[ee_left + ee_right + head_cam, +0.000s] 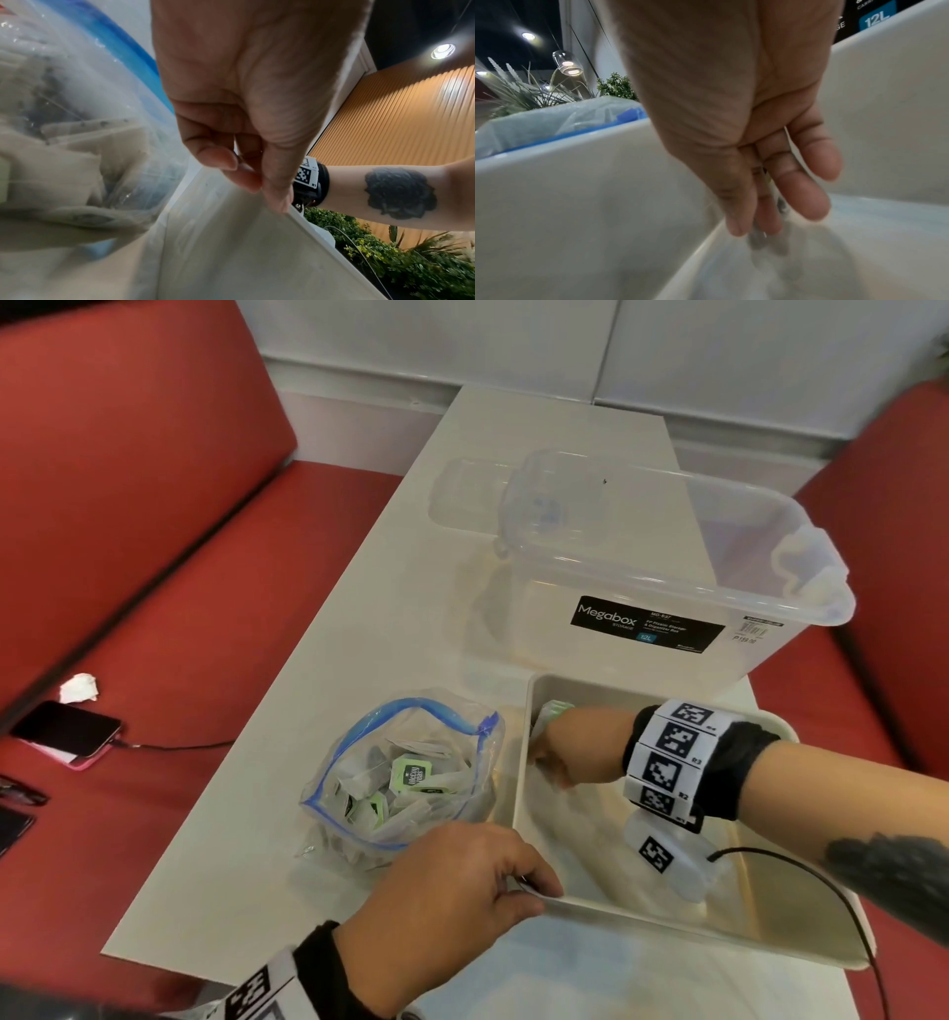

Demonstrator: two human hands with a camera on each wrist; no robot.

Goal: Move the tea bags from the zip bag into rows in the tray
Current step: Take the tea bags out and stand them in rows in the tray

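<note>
An open zip bag (405, 778) with a blue zip holds several tea bags and stands on the table just left of the white tray (519, 793). My left hand (529, 886) pinches the tray's rim at its near left corner; the left wrist view shows that hand (244, 172) on the rim of the tray (231, 243), beside the zip bag (77, 121). My right hand (544, 757) reaches down into the tray's far left corner. It pinches a thin tea bag (780, 203) edge-on between its fingers, low against the tray wall (577, 192).
A clear Megabox storage box (667, 567) stands right behind the tray, with a clear lid (472, 495) behind it. A phone (67, 729) on a cable and a crumpled tissue (79, 688) lie on the red bench at left. A wrist cable crosses the tray's right side.
</note>
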